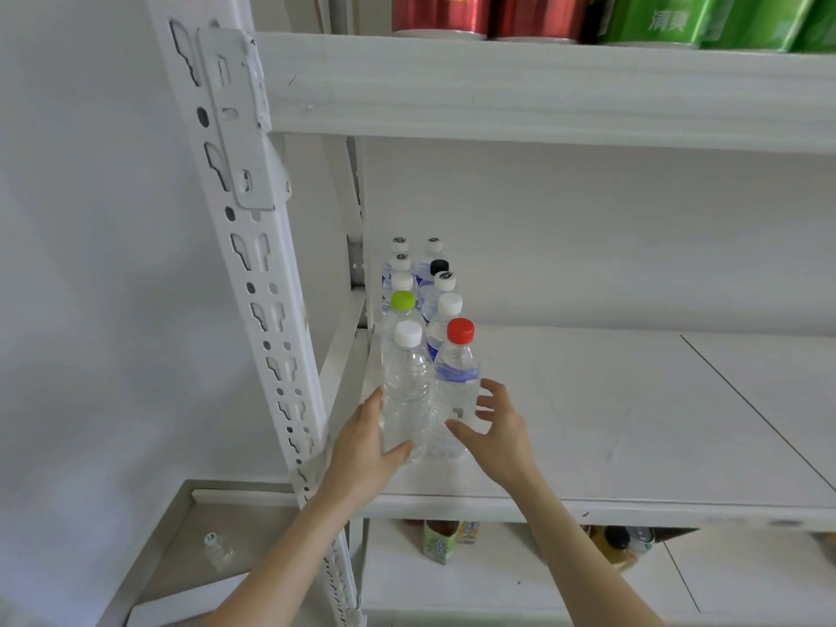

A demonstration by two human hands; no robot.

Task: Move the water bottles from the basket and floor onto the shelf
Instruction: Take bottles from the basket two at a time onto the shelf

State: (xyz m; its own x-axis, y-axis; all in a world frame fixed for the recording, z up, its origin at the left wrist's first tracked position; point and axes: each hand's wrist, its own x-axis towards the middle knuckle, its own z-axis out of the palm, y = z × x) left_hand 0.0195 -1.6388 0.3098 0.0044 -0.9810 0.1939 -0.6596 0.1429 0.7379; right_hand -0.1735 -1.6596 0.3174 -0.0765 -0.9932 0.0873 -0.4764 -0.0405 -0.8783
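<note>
The white shelf (633,400) fills the frame, with red and green cans (543,15) along the top edge. Two rows of bottles (425,282) stand at the left end of its middle board. At centre, the left hand (362,450) has its fingers wrapped round the front white-cap bottle (407,391). The right hand (497,432), fingers spread wide, sits against the red-cap bottle (457,382). At lower left, one small bottle (217,552) stands on the floor (253,527).

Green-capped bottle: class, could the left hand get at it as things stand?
Probably not directly: the left hand grips the front white-capped bottle, which stands right before the green-capped bottle. Only its top looks free from above.
</note>
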